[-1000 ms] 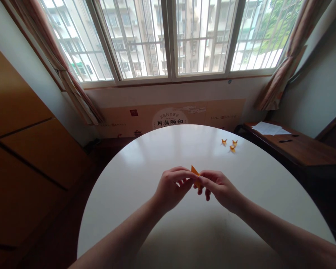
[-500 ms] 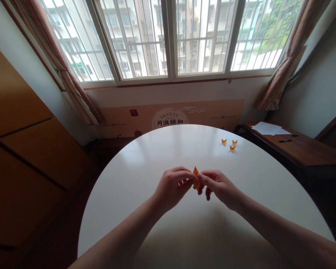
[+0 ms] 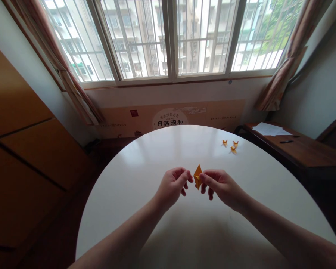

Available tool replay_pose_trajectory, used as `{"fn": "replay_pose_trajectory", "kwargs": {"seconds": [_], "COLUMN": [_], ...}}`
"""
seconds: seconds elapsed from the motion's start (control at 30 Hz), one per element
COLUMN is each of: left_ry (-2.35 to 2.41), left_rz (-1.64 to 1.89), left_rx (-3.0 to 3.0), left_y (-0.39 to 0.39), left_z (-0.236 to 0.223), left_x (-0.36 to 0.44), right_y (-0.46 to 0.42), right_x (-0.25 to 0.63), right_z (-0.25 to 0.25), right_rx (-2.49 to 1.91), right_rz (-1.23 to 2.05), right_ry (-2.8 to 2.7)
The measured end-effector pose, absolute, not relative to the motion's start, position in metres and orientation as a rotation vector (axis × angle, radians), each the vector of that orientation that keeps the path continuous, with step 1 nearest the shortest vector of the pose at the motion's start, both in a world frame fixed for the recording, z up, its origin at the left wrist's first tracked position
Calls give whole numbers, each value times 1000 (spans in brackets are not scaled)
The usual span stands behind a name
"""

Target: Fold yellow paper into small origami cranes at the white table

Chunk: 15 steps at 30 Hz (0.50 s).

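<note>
A small piece of folded orange origami paper [image 3: 197, 176], diamond-shaped with a crease across its middle, is held upright above the white table. My right hand [image 3: 220, 184] pinches its right edge between thumb and forefinger, the other fingers curled below. Just to the left of the paper is my left hand [image 3: 174, 185]. Its thumb is pressed to the curled forefinger, nothing shows in its grasp, and a narrow gap parts its fingertips from the paper.
Three small orange folded paper birds [image 3: 233, 149] stand on the round white table [image 3: 123, 209] at the far right. Beyond its right edge, a brown wooden table [image 3: 310, 153] bears white paper sheets [image 3: 270, 129] and a dark object. An orange-brown cabinet [image 3: 22, 164] is at the left.
My left hand has let go of the folded paper and drawn slightly left, its fingers curling in. In my right hand the paper has turned, showing more of its diamond face.
</note>
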<state>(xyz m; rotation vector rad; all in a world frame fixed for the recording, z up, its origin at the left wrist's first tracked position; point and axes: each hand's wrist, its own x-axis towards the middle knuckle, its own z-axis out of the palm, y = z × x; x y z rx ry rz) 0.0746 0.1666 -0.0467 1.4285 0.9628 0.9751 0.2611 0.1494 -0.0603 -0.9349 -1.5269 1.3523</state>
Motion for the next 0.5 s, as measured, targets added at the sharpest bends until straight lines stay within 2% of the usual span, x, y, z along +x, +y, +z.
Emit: {"fn": "replay_pose_trajectory", "kwargs": {"seconds": [0.5], "left_ry": [972], "left_rz": [894], "left_rx": [1503], "left_y": [165], "left_z": [-46], "left_x": [74], "right_y": [147], "right_x": [263], "right_z": [-66], "right_rx": [-990], "right_rz": [1128], "right_ry": [-1701]}}
